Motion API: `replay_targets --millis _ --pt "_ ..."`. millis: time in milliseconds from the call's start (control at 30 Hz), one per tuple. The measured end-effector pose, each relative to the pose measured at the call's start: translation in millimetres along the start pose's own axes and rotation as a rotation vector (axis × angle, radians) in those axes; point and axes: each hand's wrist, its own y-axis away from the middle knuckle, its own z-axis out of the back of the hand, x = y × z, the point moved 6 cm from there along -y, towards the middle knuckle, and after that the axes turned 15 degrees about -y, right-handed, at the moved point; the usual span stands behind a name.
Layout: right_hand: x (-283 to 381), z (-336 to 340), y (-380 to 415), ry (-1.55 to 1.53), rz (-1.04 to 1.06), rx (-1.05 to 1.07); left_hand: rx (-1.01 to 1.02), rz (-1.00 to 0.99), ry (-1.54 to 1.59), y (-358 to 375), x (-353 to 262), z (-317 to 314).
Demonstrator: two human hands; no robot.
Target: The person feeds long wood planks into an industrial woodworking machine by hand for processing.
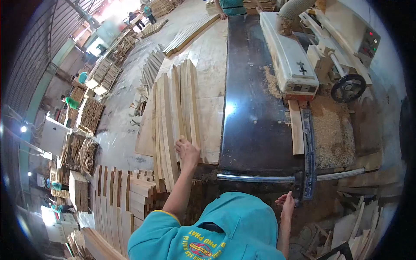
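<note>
My left hand (188,152) reaches over the stack of long wooden strips (164,125) on the pale board. Its fingers are curled at the near end of one wooden strip (176,102). My right hand (286,204) hangs near the metal guide fence (308,151), fingers partly spread and nothing seen in them. Another wooden piece (297,130) lies along that fence, its far end under the white housing of the woodworking machine (289,56).
A dark metal table (255,108) stretches away ahead, with a steel rail (260,178) across its near edge. Sawdust (331,130) covers the right side beside a black handwheel (348,88). A co-worker (232,6) stands at the far end. Stacked timber (117,195) stands at left.
</note>
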Motion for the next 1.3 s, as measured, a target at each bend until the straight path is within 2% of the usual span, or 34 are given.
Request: replay_targets --millis 167,267,333,367,400,467,500,533,600,667,733,867,1000,1033,1133,1200,1267,1300 --pt "4 -6 0 0.005 0.018 0.018 0.069 0.081 -0.097 -7 33 -41" --pt "11 -12 2 0.035 0.040 0.078 0.091 0.074 0.058 -15 52 -54" --pt "17 -14 5 0.033 0.050 0.089 0.013 -0.063 0.472 -25 58 -39" --pt "17 -16 7 0.030 0.059 0.094 0.111 0.023 0.683 -21 62 -31" --pt "16 -15 7 0.008 0.056 0.081 0.113 -0.002 0.676 -20 58 -30" --pt "16 -14 7 0.048 0.067 0.080 0.266 -0.005 1.160 -9 58 -50" --pt "19 -16 10 0.037 0.082 0.095 0.260 -0.048 1.241 -4 53 -61" --pt "21 -19 10 0.032 0.084 0.088 0.331 0.005 1.185 8 44 -53" --pt "26 -27 13 0.089 0.099 0.126 0.301 -0.075 1.378 23 14 -45" --pt "29 -34 15 0.114 0.131 0.142 0.383 -0.050 1.293 40 -10 -38" --pt "30 -53 18 0.122 0.125 0.268 0.369 -0.091 1.404 52 -42 -39" --pt "45 -96 42 0.230 0.159 0.501 0.516 -0.143 1.502 79 -102 -44" --pt "51 -129 70 0.302 0.045 0.664 0.614 -0.207 1.485 109 -151 -43" --pt "49 -132 72 0.304 0.078 0.695 0.616 -0.216 1.503 116 -160 -37" --pt "45 -129 75 0.337 0.159 0.742 0.579 -0.255 1.298 133 -180 -26" --pt "41 -124 73 0.366 0.207 0.759 0.358 -0.485 1.084 146 -192 -15" --pt "35 -110 63 0.295 0.212 0.649 0.404 -0.739 0.992 160 -199 42" --pt "34 -107 63 0.297 0.216 0.646 0.472 -0.815 1.034 164 -204 47"
